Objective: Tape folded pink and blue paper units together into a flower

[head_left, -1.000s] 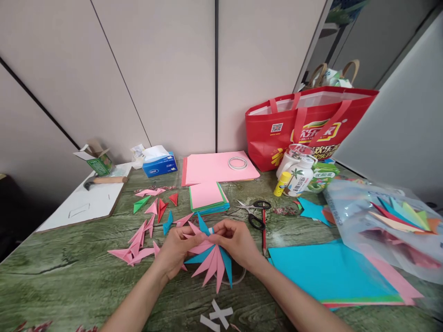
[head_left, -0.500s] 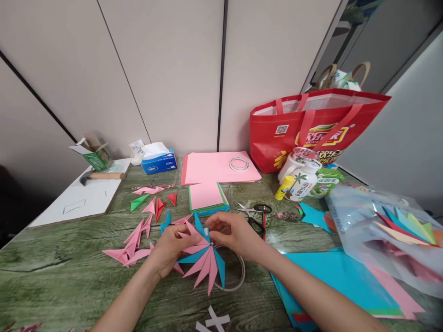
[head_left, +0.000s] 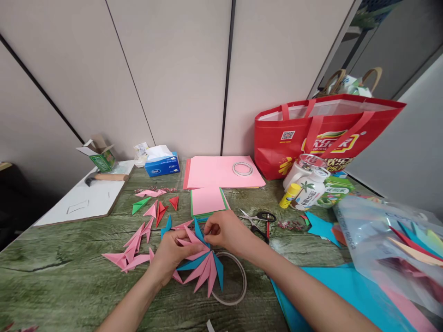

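A fan of folded pink and blue paper points [head_left: 202, 267] lies on the green wood-grain table [head_left: 69, 276]. My left hand [head_left: 171, 251] grips its left side with curled fingers. My right hand [head_left: 226, 233] pinches the top of the fan at a blue point, fingers pressed together. Under the fan's right side lies a ring of clear tape [head_left: 230, 286]. Loose pink folded pieces [head_left: 133, 249] lie just left of my left hand.
Small square sheets [head_left: 207, 201], large pink sheets [head_left: 221, 171] with a tape roll [head_left: 242, 168], scissors [head_left: 261, 220], a glue stick [head_left: 288, 196], a white jar, a red bag [head_left: 321, 131], a blue tissue box [head_left: 162, 165], a hammer on a white board [head_left: 83, 203], blue paper and a plastic bag at right.
The view has swung left and down a little. Both hands and the fan have shifted left off the tape ring, which now shows at the fan's right. My right hand reaches further over the top.
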Action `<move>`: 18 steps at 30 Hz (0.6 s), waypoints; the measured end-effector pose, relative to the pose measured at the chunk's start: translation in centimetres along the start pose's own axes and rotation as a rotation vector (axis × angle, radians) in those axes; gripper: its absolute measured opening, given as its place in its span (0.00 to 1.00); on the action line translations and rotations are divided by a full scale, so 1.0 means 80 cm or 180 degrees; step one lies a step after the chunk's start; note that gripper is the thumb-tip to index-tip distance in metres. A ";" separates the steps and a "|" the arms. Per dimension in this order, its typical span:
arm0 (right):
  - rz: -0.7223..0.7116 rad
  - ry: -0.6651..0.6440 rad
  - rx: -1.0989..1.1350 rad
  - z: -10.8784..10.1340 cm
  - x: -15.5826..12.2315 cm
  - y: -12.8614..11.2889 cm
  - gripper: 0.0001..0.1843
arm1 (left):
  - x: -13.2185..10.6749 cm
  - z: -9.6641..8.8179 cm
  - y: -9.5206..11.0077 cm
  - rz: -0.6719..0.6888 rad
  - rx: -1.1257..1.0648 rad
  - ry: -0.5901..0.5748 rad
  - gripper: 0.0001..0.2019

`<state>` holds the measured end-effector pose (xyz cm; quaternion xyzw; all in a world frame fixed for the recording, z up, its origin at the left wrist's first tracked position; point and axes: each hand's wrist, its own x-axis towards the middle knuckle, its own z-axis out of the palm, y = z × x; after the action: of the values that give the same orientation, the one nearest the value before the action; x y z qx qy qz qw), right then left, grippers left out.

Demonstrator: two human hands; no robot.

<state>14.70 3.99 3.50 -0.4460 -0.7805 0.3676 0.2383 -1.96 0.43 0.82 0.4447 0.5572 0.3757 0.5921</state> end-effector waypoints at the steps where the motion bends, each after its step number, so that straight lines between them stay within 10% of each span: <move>1: -0.0008 0.0010 -0.0019 0.001 0.000 0.001 0.05 | -0.001 0.001 0.001 -0.0020 -0.0014 -0.0017 0.11; 18: -0.1066 -0.0425 -0.1502 -0.001 -0.008 -0.004 0.10 | 0.000 -0.003 0.003 -0.0148 -0.0213 0.0058 0.12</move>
<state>14.90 3.38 3.78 -0.3289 -0.9211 0.1601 0.1334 -2.17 0.55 1.01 0.4081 0.5599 0.3843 0.6102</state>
